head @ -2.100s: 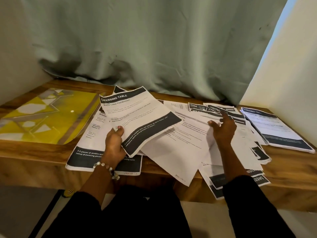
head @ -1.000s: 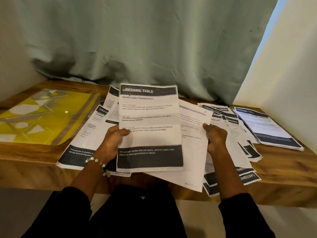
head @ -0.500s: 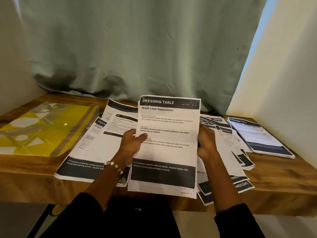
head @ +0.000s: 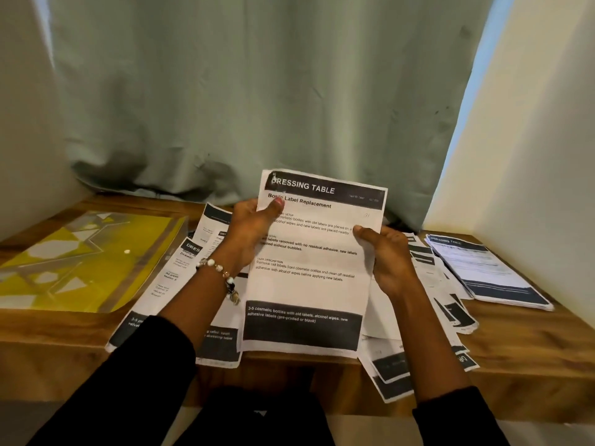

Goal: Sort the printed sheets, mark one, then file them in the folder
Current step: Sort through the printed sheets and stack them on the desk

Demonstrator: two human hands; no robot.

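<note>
I hold a printed sheet point(head: 309, 284) headed "DRESSING TABLE – Bottle Label Replacement" upright over the wooden table point(head: 531, 342). My left hand point(head: 249, 230) pinches its upper left edge, thumb on the front. My right hand point(head: 386, 252) grips the right edge, thumb across the paper. Loose printed sheets point(head: 167, 284) lie spread beneath at the left, and more sheets point(head: 447, 304) fan out at the right, some hanging over the front edge. A yellow plastic folder point(head: 80, 265) with a snap button lies flat at the far left.
A neat stack of printed sheets point(head: 483, 272) sits at the right by the cream wall. A grey-green curtain point(head: 257, 91) hangs behind the table. Walls close in on both sides. My lap is below the table's front edge.
The sheet came up from a tilted hold in my left hand to upright before me. My right hand left the pile and took its right edge; my left hand slid to the top corner.
</note>
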